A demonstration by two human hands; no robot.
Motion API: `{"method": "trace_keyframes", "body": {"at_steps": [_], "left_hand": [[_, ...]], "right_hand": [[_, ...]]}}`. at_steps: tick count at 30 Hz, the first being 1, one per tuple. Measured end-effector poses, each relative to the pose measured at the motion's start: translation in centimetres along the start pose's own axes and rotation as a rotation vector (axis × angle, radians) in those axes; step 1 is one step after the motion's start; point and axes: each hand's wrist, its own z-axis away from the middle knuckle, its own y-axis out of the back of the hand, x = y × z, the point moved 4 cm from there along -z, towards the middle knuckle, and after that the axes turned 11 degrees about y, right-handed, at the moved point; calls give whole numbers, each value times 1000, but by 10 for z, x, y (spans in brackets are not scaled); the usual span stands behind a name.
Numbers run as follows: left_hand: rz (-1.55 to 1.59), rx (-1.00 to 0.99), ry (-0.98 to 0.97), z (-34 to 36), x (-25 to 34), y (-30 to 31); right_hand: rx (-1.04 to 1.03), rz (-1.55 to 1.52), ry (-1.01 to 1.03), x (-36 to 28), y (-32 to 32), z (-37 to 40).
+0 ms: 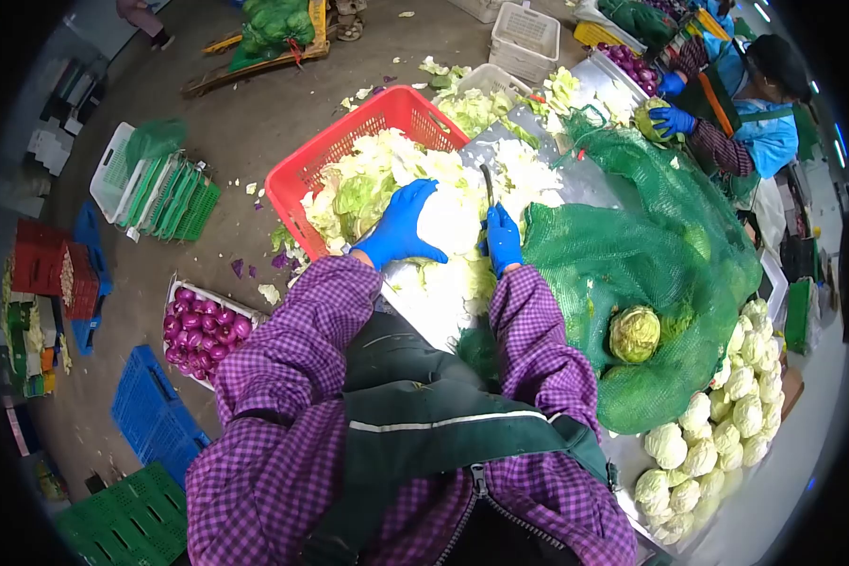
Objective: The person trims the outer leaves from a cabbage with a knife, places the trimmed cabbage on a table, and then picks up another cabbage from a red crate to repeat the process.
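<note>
My left hand [401, 228], in a blue glove, is curved around a pale, nearly white cabbage [447, 222], thumb and fingers apart on its side. A knife [488, 186] with a dark blade points away from me, its handle closed in my blue-gloved right hand [503, 240], just right of that cabbage. Loose cabbage leaves [373, 179] fill a red crate [291, 208] beyond my left hand. More trimmed leaves [519, 170] lie on the metal table [585, 181] beyond the knife. On the right, a green mesh sack [623, 245] spreads over the table, with one untrimmed cabbage [635, 334] on it.
Trimmed cabbages [726, 434] are piled at the right. Red onions [203, 330] fill a crate at the left, near a blue pallet [156, 410] and stacked crates [165, 193]. At upper right, a co-worker [764, 123] in blue gloves handles a cabbage [653, 121].
</note>
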Motion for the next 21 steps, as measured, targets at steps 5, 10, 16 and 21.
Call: {"method": "trace_keyframes", "body": {"at_steps": [5,10,16,21], "left_hand": [[-61,22,203,-12,7,-2],[-129,22,124,-18,12,-10],[-132,1,-23,-18,27,-10],[-61,-45,-199,-4,23,-5]], "right_hand": [[74,250,709,-29,-3,-5],[-180,584,353,-47,-7,-24],[-346,567,215,-26,11,-42],[-106,789,249,-10,18,-46]]}}
